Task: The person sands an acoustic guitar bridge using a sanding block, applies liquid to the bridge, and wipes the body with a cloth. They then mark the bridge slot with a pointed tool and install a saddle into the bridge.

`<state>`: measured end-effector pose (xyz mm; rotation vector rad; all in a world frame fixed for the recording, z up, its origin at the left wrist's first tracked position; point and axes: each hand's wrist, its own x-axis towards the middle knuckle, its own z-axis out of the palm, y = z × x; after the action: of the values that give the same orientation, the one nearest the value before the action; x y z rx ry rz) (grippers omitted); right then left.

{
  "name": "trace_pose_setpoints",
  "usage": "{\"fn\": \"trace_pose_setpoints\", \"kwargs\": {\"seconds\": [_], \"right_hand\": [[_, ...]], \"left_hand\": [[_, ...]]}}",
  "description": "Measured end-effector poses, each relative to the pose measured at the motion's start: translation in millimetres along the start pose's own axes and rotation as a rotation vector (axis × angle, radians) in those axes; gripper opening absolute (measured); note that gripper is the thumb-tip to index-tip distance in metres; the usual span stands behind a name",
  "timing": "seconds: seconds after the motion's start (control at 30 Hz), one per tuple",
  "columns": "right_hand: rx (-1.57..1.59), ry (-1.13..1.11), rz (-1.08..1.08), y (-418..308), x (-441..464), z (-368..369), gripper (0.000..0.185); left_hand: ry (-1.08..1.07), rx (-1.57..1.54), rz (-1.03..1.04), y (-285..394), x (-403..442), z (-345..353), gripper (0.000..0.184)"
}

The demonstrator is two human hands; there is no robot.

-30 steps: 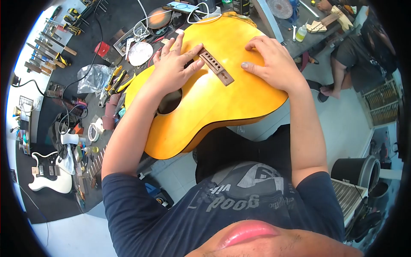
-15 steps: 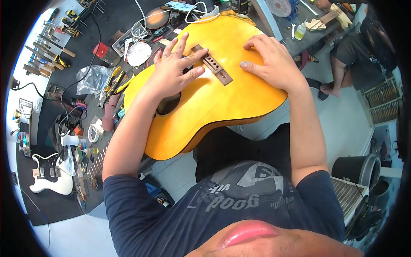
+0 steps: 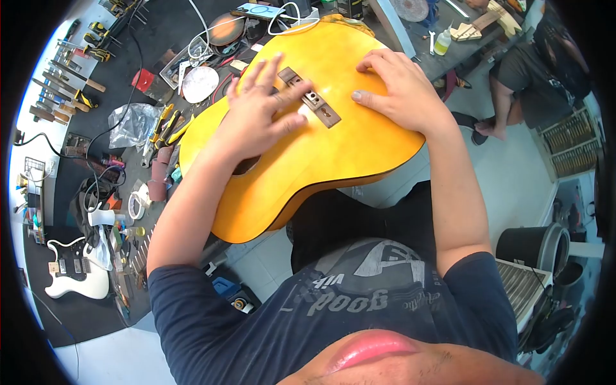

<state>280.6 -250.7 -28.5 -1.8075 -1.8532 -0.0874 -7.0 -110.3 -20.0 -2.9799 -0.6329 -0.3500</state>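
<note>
In the upper centre, my left hand [image 3: 251, 122] spreads at the bridge [image 3: 326, 115] of the guitar [image 3: 321, 157]; my right hand [image 3: 407, 93] rests loosely open.

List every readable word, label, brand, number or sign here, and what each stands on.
"good": upside down, on the dark T-shirt.
"vib": same T-shirt, also upside down; any further letters unclear.
Too small or blurred: the T-shirt's other print, the screen of the phone.
</note>
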Motion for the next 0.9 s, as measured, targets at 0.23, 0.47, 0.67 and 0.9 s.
{"fn": "trace_pose_setpoints", "kwargs": {"seconds": [0.23,0.47,0.67,0.9], "right_hand": [[-0.008,-0.006,-0.013,3,1,0,0.049],[0.022,0.016,0.000,3,1,1,0.050],[0.013,0.014,0.015,3,0,2,0.050],[0.005,0.005,0.017,2,-1,1,0.049]], "left_hand": [[0.000,-0.032,0.009,5,2,-1,0.057],[-0.029,-0.016,0.100,10,-1,-5,0.059],[-0.063,0.052,0.181,26,-4,-8,0.068],[-0.058,0.070,0.180,30,-7,-9,0.077]]}}
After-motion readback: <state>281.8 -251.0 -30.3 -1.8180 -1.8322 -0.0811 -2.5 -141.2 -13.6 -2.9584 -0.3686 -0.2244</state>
